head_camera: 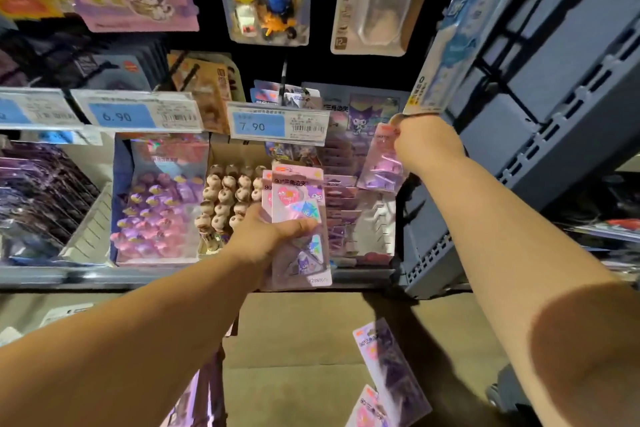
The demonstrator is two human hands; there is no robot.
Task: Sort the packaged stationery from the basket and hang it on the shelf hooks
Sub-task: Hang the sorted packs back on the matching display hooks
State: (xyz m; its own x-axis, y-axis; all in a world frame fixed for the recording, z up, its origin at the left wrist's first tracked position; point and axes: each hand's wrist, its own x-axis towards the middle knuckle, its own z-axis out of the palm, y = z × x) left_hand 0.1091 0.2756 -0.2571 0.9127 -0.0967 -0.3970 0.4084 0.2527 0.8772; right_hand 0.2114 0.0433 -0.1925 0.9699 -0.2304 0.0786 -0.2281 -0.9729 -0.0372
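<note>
Upright, header end up, pink pack stack (298,215) sat in L hand (263,239), thumb curled across it. R hand (426,142) pinched one pack (381,163) by its top at shelf (207,276), long axis near vertical; carton (311,340) below held spare packs (388,367).

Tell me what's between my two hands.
Head view: hung purple packs lie between the left hand gripping a stack and the right hand pinching one pack.

The packs (298,215) in my left hand (266,236) and the single pack (381,166) in my right hand (424,140) are glossy clear plastic over holographic card. The box (311,340) is matt brown cardboard, the crate (561,121) matt grey plastic.
</note>
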